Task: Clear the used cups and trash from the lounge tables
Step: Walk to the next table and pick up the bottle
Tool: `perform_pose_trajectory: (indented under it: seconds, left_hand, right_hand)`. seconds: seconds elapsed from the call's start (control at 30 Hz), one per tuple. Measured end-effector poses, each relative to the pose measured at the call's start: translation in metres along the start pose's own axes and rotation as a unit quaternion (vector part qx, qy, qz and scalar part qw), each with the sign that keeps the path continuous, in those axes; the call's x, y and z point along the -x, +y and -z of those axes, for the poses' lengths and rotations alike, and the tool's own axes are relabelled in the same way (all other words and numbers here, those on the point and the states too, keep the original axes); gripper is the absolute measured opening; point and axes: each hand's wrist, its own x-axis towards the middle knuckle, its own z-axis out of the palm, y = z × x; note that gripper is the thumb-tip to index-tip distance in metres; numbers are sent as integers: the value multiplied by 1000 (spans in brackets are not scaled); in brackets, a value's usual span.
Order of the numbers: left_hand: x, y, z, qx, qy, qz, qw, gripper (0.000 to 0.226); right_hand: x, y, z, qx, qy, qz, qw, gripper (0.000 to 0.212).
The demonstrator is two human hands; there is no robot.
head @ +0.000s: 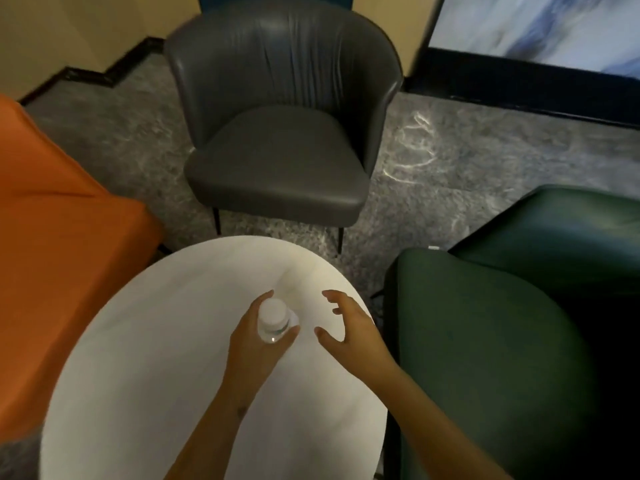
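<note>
Head view — left hand (254,336) grips bottle (273,320); right hand (349,323) spread.

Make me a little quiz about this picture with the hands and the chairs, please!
1. True or false: the left hand is wrapped around the clear bottle.
2. What is the right hand doing? A) holding a cup B) open with fingers spread, holding nothing C) resting on a chair
3. What colour is the chair straight across the round white table?

Key
1. True.
2. B.
3. Dark grey. The orange chair is on the left and the green chair on the right.
</note>
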Motion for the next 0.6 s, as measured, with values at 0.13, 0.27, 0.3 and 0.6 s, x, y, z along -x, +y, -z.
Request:
perform_pose_trajectory:
  seconds: [0.13, 0.27, 0.3, 0.6]
  left_hand:
    - [-16, 5, -8, 81, 8, 25, 996, 34]
    - [-26, 49, -1, 136, 4, 11, 991, 35]
    - [-30, 67, -2, 132, 0, -6, 991, 34]
    - [-8, 301, -43, 189, -105, -232, 948, 27]
  right_hand:
    - [7, 15, 9, 4, 21, -12, 1000, 53]
    - [11, 6, 51, 18, 98, -10, 995, 21]
    - [14, 2, 68, 28, 124, -7, 992, 18]
    - [108, 0, 265, 138, 333, -5, 933, 22]
